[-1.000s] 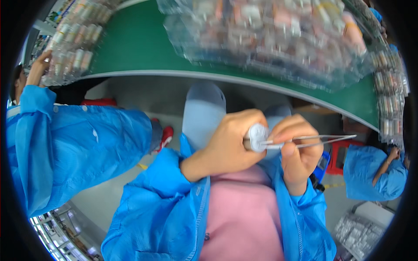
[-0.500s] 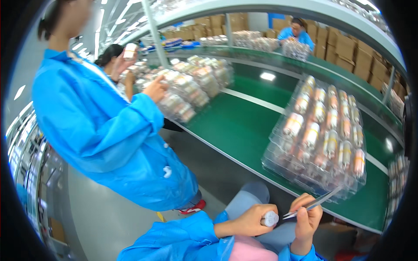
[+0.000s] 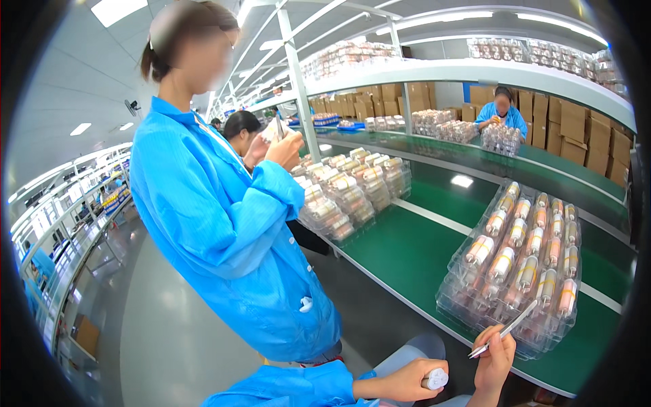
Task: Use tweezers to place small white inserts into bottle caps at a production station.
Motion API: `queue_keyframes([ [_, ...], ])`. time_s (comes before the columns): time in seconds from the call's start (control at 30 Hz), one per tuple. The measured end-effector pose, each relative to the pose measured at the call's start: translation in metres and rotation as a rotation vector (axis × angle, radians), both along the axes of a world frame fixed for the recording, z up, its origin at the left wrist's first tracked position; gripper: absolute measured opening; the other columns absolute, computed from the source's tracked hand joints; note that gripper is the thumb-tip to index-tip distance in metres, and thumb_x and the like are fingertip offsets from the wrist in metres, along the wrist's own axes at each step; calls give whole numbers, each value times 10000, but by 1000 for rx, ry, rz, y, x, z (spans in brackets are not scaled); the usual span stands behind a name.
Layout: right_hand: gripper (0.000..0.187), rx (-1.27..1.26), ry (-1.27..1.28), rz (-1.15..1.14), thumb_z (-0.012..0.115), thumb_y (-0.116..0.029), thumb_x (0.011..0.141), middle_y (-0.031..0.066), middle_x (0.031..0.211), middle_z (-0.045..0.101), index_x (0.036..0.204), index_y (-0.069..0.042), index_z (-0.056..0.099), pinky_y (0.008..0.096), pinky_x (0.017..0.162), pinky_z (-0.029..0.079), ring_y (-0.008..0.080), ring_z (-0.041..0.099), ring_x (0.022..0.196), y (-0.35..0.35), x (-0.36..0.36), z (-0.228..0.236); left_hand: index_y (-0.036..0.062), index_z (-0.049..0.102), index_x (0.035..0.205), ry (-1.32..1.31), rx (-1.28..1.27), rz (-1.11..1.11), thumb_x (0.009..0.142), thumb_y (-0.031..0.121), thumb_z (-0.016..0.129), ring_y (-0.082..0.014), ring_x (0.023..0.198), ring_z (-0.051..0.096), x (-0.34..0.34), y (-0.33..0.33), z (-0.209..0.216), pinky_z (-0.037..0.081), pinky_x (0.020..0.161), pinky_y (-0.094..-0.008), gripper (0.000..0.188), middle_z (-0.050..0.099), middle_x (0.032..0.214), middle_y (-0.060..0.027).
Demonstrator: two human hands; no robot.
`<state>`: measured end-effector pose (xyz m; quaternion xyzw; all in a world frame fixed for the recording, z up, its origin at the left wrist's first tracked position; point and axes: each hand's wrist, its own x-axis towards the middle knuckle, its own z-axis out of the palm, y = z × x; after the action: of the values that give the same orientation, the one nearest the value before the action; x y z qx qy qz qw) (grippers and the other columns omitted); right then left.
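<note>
At the bottom edge, my left hand (image 3: 405, 380) grips a small white cylindrical part (image 3: 435, 378), its round end facing right. My right hand (image 3: 494, 359) holds thin metal tweezers (image 3: 505, 330), whose tips point left toward the part without touching it. Both blue sleeves come in from the lower edge. Just beyond my hands, on the green conveyor belt (image 3: 407, 251), sits a stack of clear plastic trays (image 3: 522, 264) filled with several white and orange cylinders.
A co-worker in a blue coat (image 3: 224, 224) stands close on my left, hands raised over another tray stack (image 3: 346, 190). More people work farther along the line. Shelves with trays run overhead, cardboard boxes (image 3: 590, 136) line the back wall, grey floor lies at left.
The view has swung up from my lap to the line and co-workers. My hands have dropped to the bottom edge, and the tweezers have drawn back from the part.
</note>
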<state>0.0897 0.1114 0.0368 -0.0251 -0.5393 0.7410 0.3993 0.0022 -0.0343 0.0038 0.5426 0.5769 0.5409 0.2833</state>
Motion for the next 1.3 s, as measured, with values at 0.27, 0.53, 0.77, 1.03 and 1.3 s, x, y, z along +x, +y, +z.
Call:
queue_keyframes([
  [0.27, 301, -4, -25, -20, 574, -282, 891, 64, 719, 547, 793, 0, 539, 234, 577, 361, 99, 475, 635, 3, 10, 2, 37, 553, 856, 77, -43, -29, 754, 83, 681, -155, 651, 544, 3, 5, 6, 445, 594, -296, 170, 563, 720, -69],
  [0.53, 252, -3, -64, -25, 553, -235, 921, 35, 775, 590, 853, 3, 601, 205, 625, 406, 69, 522, 679, 9, 21, 5, 46, 582, 821, -39, -88, -89, 755, 72, 703, -76, 623, 514, 2, 15, 5, 422, 558, -248, 141, 565, 701, -12],
  [0.77, 228, -24, -76, -76, 560, -212, 916, 38, 783, 590, 857, 4, 601, 210, 631, 422, 74, 536, 696, 4, 17, 2, 29, 569, 831, -64, -113, -38, 740, 72, 714, -104, 635, 548, -9, 17, 1, 441, 564, -259, 177, 575, 709, -49],
  [1.03, 182, 194, -71, -315, 639, -124, 833, 132, 900, 583, 925, 31, 613, 266, 713, 440, 158, 550, 790, -6, 25, 1, 45, 551, 745, -50, 117, 16, 698, -1, 685, -87, 613, 512, -31, 48, 16, 400, 548, -242, 149, 556, 683, -26],
  [1.3, 172, 325, -166, -352, 689, -105, 750, 142, 865, 633, 869, 15, 660, 287, 669, 446, 187, 571, 772, -26, 22, -1, 10, 538, 780, -222, 130, -66, 632, -28, 689, -109, 594, 526, -33, 49, 2, 399, 516, -261, 214, 549, 684, -64],
])
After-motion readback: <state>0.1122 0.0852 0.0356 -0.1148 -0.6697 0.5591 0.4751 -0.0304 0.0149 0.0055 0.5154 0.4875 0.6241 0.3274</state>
